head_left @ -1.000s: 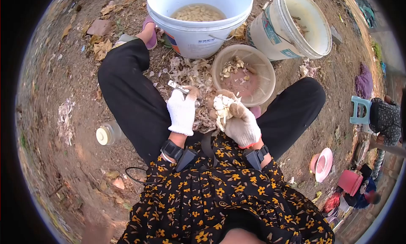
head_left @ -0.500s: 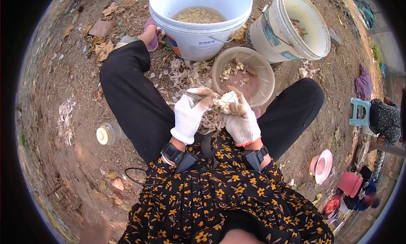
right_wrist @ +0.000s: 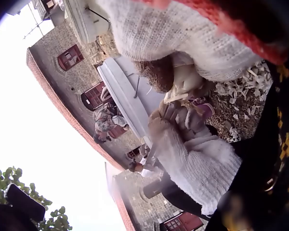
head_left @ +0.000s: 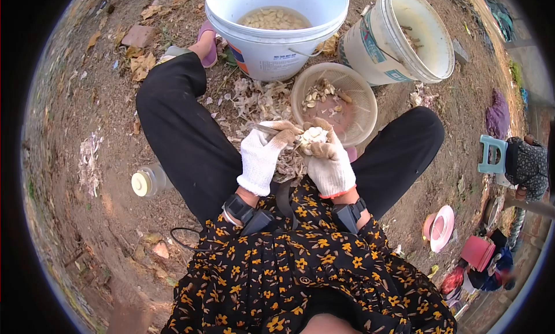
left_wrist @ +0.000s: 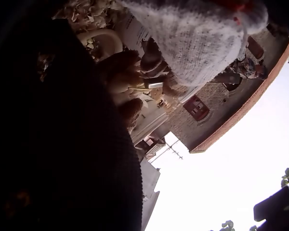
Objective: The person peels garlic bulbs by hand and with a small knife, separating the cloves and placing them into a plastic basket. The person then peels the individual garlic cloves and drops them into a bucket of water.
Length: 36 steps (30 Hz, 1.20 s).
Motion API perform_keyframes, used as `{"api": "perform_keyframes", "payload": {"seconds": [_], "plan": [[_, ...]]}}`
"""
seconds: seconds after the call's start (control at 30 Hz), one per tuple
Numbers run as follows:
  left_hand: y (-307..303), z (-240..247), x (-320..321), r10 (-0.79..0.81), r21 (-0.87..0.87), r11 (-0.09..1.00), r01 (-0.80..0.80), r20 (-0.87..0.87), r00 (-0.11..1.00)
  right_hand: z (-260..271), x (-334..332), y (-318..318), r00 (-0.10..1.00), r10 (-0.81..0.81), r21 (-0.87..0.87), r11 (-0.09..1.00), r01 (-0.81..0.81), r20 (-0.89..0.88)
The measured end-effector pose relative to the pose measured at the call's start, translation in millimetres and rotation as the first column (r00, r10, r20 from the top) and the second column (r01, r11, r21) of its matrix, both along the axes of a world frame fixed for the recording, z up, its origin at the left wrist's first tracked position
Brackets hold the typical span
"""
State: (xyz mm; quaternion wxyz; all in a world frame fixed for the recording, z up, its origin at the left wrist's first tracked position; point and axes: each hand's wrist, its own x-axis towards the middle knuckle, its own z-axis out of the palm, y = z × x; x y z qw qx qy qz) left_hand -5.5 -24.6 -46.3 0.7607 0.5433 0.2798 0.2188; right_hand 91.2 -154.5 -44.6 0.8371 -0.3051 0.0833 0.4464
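Brown earth ground (head_left: 110, 224) all around. Before the round beige mesh basket (head_left: 364, 117), with white-gloved right hand (head_left: 332, 166), cups pale garlic cloves (head_left: 313, 136); with white-gloved left hand (head_left: 260, 157), pinches a slim grey metal tool (head_left: 267, 129) narrowly, close enough to work them. Left of basket, low room over papery skins (head_left: 263, 100); beyond, raised rim of white plastic bucket (head_left: 277, 53).

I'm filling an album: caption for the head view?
Gloved left hand and right hand meet at garlic cloves, near a basket and white bucket.
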Motion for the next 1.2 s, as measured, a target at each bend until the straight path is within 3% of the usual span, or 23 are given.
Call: {"api": "perform_keyframes", "payload": {"seconds": [0.13,0.27,0.37,0.4,0.5,0.57,0.77,0.8,0.93,1.03,1.07,1.2], "plan": [[-1,-9,1,0.063,-0.109,0.992,-0.062,0.002,0.998,-13,0,-3,0.998,0.053,0.038,0.998,-0.055,0.039],[2,-49,-5,0.145,-0.038,0.988,-0.153,-0.156,0.977,-8,-5,1,0.993,0.111,-0.003,0.994,-0.111,0.035],[7,-36,-4,0.21,-0.045,0.973,-0.224,-0.212,0.954,-10,-7,-1,0.992,0.091,0.08,0.993,-0.084,-0.084],[9,-38,-1,0.285,0.136,0.957,-0.256,-0.272,0.919,-6,-8,-1,0.97,0.003,0.066,0.998,0.014,-0.243],[13,-38,0,0.257,0.196,0.96,-0.201,-0.327,0.909,-6,-1,-3,0.962,-0.019,0.178,0.982,0.07,-0.272],[10,-35,1,0.217,0.072,0.976,-0.205,-0.279,0.935,-21,6,-7,0.952,-0.013,0.26,0.961,0.097,-0.305],[0,-23,2,0.166,-0.061,0.983,-0.171,-0.079,0.983,-19,8,-2,0.944,-0.075,-0.117,0.992,0.039,-0.323],[-2,-18,3,0.172,-0.084,0.981,-0.175,-0.043,0.984,-20,7,-2,0.94,-0.067,-0.123,0.992,0.027,-0.334],[0,-22,-4,-0.072,-0.002,0.997,0.072,-0.118,0.99,-19,3,-5,0.965,0.025,-0.112,0.992,-0.056,-0.26],[-3,-18,-2,-0.085,-0.041,0.996,0.08,-0.128,0.988,-14,0,-5,0.961,0.11,-0.096,0.986,-0.138,-0.252],[0,-19,1,-0.019,-0.107,0.994,0.015,-0.041,0.999,-11,-2,-5,0.958,0.15,-0.082,0.981,-0.174,-0.243],[2,-21,1,0.03,-0.088,0.996,-0.035,-0.056,0.998,-8,-2,-9,0.948,0.298,-0.039,0.952,-0.304,-0.115]]}}
